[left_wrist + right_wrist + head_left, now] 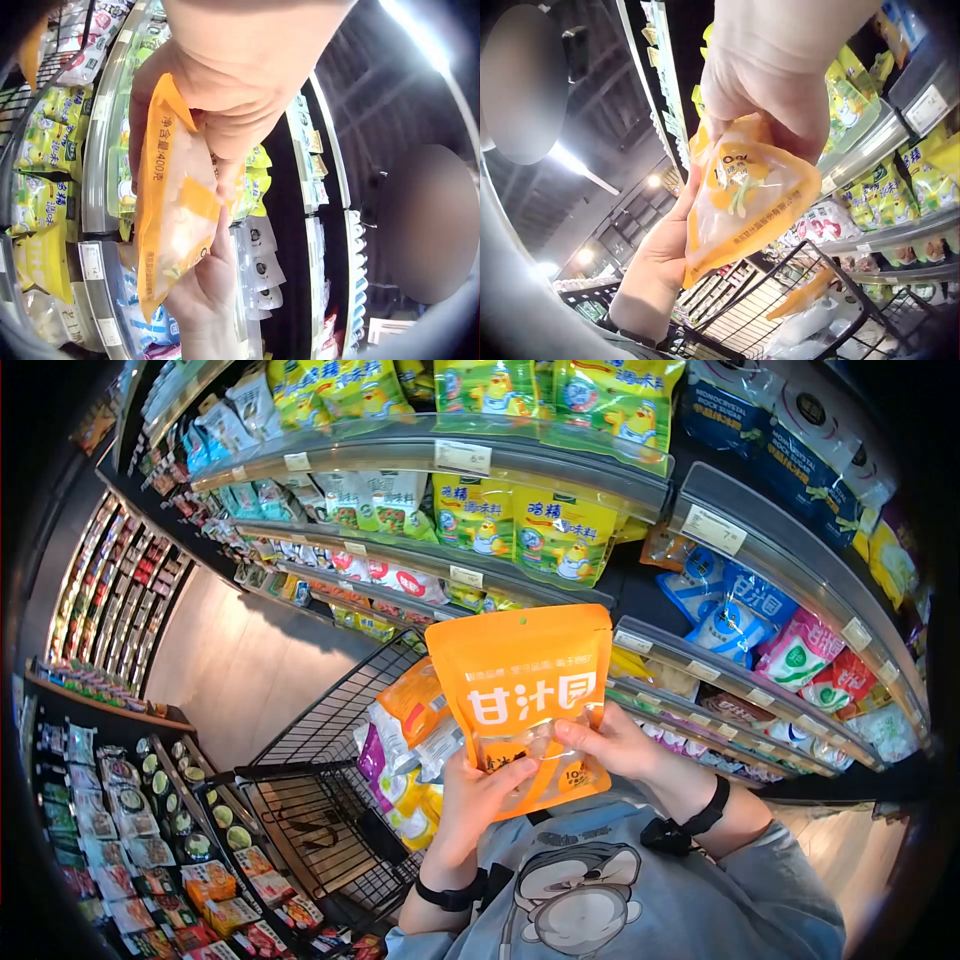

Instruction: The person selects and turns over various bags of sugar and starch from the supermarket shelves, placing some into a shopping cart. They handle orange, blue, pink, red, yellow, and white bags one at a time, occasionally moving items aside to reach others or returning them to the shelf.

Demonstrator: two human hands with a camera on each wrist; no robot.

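Observation:
An orange pouch [530, 660] with white lettering and a clear window is held upright before the chest in both hands. On its lower left side the left hand [478, 800] grips it, thumb across the front. The right hand [615, 745] grips the lower right side, its thumb on the window. In the left wrist view the pouch [176, 202] shows its narrow bottom, with the left hand [225, 82] above it. From the right wrist, the pouch bottom [742, 199] appears under the right hand [772, 82]. Most fingers are hidden behind the pouch.
A black wire cart [320, 760] stands at the left, with an orange pack [410, 700] and other bags inside. Shelves with yellow-green seasoning bags [565, 530] and blue bags [730, 625] rise ahead and to the right. Packets [130, 810] fill a low display at the left.

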